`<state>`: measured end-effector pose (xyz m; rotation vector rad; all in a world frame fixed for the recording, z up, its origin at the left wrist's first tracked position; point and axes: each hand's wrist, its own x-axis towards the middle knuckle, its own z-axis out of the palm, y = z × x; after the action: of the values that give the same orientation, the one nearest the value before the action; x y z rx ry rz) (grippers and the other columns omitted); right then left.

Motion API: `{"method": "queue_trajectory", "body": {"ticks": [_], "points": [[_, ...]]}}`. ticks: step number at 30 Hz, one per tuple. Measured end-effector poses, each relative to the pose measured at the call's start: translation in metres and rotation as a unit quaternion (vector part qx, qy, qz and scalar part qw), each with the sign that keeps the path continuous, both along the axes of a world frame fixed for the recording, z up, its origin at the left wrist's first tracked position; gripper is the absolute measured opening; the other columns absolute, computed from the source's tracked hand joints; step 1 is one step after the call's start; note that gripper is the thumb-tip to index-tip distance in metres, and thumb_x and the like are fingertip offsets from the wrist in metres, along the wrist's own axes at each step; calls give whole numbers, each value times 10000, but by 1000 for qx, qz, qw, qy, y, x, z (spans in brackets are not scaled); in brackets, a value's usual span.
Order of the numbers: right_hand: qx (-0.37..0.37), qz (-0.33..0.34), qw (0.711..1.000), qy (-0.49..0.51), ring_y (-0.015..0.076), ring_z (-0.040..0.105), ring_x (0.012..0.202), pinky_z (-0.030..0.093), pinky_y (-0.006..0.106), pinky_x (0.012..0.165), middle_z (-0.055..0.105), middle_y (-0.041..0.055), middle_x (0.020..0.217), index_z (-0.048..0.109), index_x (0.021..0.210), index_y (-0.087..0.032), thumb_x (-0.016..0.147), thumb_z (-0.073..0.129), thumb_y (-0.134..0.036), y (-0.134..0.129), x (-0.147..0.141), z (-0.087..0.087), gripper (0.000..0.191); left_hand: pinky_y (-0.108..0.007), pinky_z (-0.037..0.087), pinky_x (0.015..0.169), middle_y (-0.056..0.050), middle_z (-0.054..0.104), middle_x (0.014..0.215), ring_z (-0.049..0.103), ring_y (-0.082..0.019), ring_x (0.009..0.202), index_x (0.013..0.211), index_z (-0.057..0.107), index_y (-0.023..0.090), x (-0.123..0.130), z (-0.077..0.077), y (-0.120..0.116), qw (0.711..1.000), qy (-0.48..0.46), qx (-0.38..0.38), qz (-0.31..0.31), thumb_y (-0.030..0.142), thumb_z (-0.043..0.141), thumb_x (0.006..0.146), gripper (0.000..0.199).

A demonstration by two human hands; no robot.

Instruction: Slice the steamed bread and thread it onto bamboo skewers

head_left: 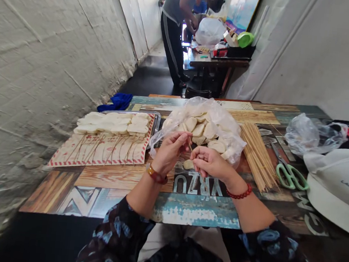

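My left hand point(172, 149) is pinched near one end of a thin wooden skewer point(190, 147), in front of an open plastic bag. Close beside it, my right hand point(210, 162) has its fingers closed around the same skewer; part of the stick is hidden by the fingers. Pale flat food slices point(198, 130) lie heaped in the clear plastic bag point(236, 143) just beyond both hands. One loose slice point(188, 164) rests on the table under my hands. Many bare skewers point(257, 155) lie in a bundle to the right of the bag.
At left, skewered slices point(113, 123) lie in rows on printed paper point(98, 150) over a metal tray point(156, 123). Green-handled scissors point(292, 177), a white cap point(339, 184) and a crumpled plastic bag point(304, 133) sit at right. A blue cloth point(117, 100) lies behind the tray. Another person point(178, 28) stands at a farther table.
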<state>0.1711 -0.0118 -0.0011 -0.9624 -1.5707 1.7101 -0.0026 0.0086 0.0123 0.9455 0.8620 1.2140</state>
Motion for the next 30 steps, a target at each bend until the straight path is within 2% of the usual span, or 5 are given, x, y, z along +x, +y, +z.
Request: {"method": "queue_trajectory", "body": {"ticks": [5, 12, 16, 21, 30], "points": [[0, 23, 1000, -2, 62, 511, 386, 359, 162, 384, 647, -44, 599, 605, 872, -185, 825, 656, -310, -3, -3, 3, 143, -179, 352, 489, 14, 629, 664, 469, -43, 512, 739, 716, 154, -1, 1, 0, 1000, 12, -11, 6, 436, 880, 673, 333], [29, -134, 990, 29, 55, 399, 361, 280, 181, 362, 585, -60, 532, 650, 840, -177, 824, 655, -413, 5, 3, 9, 237, -237, 405, 587, -18, 639, 682, 525, -111, 604, 782, 727, 170, 0, -7, 3, 972, 186, 98, 101, 443, 731, 845, 280], [31, -181, 982, 50, 58, 382, 362, 263, 190, 359, 570, -61, 512, 663, 813, -181, 803, 650, -399, 10, 7, 8, 218, -293, 465, 814, -56, 691, 910, 613, -198, 867, 933, 721, 203, -10, -13, 14, 890, 363, 200, 190, 311, 695, 865, 130], [27, -174, 982, 69, 58, 390, 361, 261, 186, 360, 573, -62, 500, 665, 803, -178, 781, 672, -408, 10, 5, 9, 231, -424, 410, 1018, -156, 674, 1132, 587, -321, 1115, 1068, 680, 168, -11, -16, 24, 766, 574, 244, 156, 292, 697, 844, 256], [47, -170, 980, 94, 56, 382, 360, 251, 188, 363, 582, -54, 496, 652, 761, -180, 779, 660, -420, 10, 7, 12, 241, -437, 417, 957, -152, 672, 1044, 613, -323, 1044, 922, 703, 181, -2, -13, 34, 682, 672, 232, 170, 238, 636, 856, 110]]}}
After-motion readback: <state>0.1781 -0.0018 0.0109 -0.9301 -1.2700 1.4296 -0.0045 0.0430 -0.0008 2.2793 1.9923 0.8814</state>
